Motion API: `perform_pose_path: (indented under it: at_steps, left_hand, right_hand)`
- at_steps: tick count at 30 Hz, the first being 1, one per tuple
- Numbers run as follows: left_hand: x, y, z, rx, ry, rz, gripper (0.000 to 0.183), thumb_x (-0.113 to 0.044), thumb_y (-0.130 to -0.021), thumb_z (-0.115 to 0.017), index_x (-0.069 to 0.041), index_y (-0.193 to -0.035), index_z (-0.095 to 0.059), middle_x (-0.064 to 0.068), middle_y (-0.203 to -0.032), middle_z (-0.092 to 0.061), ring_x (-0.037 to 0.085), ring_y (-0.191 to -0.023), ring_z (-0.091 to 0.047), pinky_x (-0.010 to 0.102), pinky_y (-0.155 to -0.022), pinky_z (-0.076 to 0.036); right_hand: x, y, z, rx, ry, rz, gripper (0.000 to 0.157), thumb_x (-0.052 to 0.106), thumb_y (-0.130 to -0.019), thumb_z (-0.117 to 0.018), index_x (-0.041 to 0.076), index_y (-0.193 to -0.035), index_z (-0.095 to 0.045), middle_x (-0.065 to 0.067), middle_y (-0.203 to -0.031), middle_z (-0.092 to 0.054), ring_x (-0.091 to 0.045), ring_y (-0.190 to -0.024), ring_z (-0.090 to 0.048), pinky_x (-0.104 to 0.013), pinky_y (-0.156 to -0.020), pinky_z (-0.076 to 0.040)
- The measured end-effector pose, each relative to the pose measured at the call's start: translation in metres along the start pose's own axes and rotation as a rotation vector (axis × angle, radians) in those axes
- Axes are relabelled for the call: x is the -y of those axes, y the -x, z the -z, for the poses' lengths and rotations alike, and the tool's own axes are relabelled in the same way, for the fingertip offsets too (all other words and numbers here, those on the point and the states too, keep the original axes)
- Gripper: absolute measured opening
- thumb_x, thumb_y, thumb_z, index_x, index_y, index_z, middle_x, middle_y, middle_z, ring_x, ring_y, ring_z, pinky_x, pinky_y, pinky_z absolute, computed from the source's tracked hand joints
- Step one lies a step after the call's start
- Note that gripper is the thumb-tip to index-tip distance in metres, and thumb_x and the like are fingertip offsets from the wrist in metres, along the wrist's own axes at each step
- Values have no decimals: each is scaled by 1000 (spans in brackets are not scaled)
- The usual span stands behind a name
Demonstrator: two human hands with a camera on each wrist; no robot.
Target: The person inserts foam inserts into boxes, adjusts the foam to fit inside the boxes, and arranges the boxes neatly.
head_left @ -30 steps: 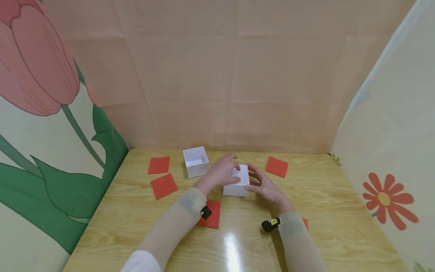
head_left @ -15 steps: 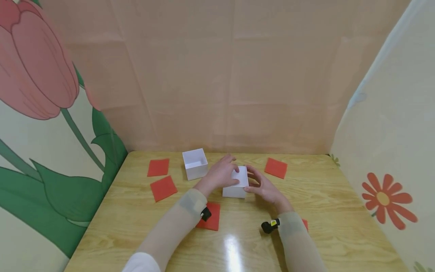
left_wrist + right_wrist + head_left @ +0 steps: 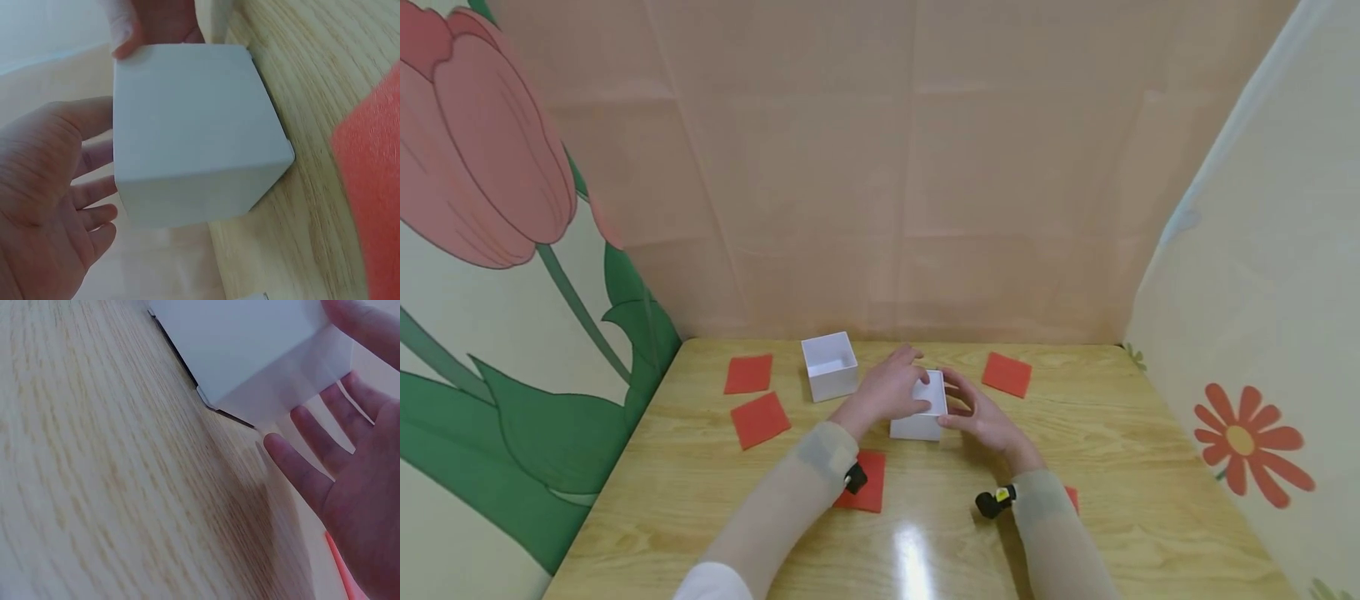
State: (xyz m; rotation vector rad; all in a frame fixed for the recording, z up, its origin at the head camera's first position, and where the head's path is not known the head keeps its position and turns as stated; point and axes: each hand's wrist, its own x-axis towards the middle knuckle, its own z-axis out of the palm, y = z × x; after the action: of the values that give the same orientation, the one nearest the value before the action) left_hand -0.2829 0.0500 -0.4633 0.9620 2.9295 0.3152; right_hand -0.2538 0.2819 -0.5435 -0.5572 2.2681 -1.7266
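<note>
A white box (image 3: 916, 427) stands on the wooden table between both hands. My left hand (image 3: 887, 387) lies over its top, fingers loosely bent. In the left wrist view the left hand (image 3: 47, 194) meets the top edge of the box (image 3: 194, 112), where some fingertips are hidden. My right hand (image 3: 988, 417) grips the box at its right near corner, the thumb on the near side. The right wrist view shows the right hand (image 3: 369, 469) with fingers spread along the side of the box (image 3: 244, 350).
A second white box (image 3: 833, 383), open at the top, stands left of the hands. Red squares lie about: two at the left (image 3: 748, 374) (image 3: 761, 420), one at the right back (image 3: 1007, 375), one under the left forearm (image 3: 871, 483), and one partly behind the right forearm (image 3: 1072, 497).
The head view has tilted slightly, so everything on the table sits a little lower in it. Both hands keep their places on the box.
</note>
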Motion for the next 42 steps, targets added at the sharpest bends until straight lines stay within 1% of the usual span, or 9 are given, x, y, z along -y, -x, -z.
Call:
perform_pose_path:
  at_steps: [4,7,10,20,25,30,34,40,42]
  left_hand:
    - [-1,0,-2,-6,15,-19,39,-48,-94,-82,-21,-122,-80,10,-160,-49,29,-156,-33,43,-125,-35]
    - [-2,-1,-2,2,29,-10,38,-47,-94,-82,-20,-122,-80,11,-161,-48,31,-159,-28,43,-128,-28]
    - [-3,-1,-1,12,38,4,38,-46,-94,-82,-21,-122,-79,11,-163,-47,32,-161,-25,44,-129,-25]
    - [-2,2,-2,14,78,28,38,-47,-95,-82,-21,-123,-79,8,-163,-47,29,-162,-21,46,-128,-30]
    - [1,3,-3,6,115,18,39,-44,-95,-82,-20,-126,-79,8,-165,-45,29,-163,-20,47,-127,-30]
    - [8,7,-3,-21,139,9,37,-38,-95,-83,-19,-127,-79,8,-164,-46,28,-162,-23,44,-127,-31]
    - [13,9,-5,-41,146,8,35,-36,-95,-83,-18,-125,-80,9,-162,-49,29,-160,-27,42,-127,-32]
    - [18,12,-4,-40,192,12,34,-34,-96,-81,-17,-126,-79,9,-161,-49,28,-160,-28,43,-125,-35]
    - [20,13,-4,-47,205,12,32,-31,-97,-80,-17,-125,-80,8,-161,-49,27,-158,-31,42,-124,-37]
  right_hand:
    - [0,1,-1,5,-8,19,92,20,-99,-79,23,-171,-23,-13,-172,-30,-47,-156,-29,-70,-122,-27]
    - [-1,1,-1,4,0,22,91,20,-99,-78,23,-171,-23,-13,-172,-30,-47,-156,-30,-70,-122,-28]
    - [-1,0,-1,4,1,20,92,21,-98,-79,23,-171,-23,-13,-172,-31,-47,-156,-30,-69,-121,-29]
    - [-1,1,-1,-1,15,1,92,26,-97,-80,29,-171,-24,-10,-172,-30,-45,-156,-31,-68,-122,-30]
    - [-1,1,0,-1,14,2,92,25,-98,-79,27,-171,-24,-11,-172,-30,-46,-156,-30,-68,-122,-29]
    - [-2,1,-1,-5,5,2,92,22,-98,-80,24,-171,-24,-13,-172,-31,-45,-155,-32,-68,-122,-30]
    - [-3,0,-1,-14,0,-1,92,22,-97,-80,24,-171,-25,-13,-171,-32,-45,-155,-32,-68,-122,-30]
    - [-2,0,-1,-11,2,-9,93,24,-97,-80,26,-171,-24,-12,-172,-31,-45,-156,-31,-68,-122,-30]
    - [-1,0,-2,-11,8,-12,93,25,-97,-80,26,-171,-24,-13,-172,-31,-45,-156,-31,-68,-122,-30]
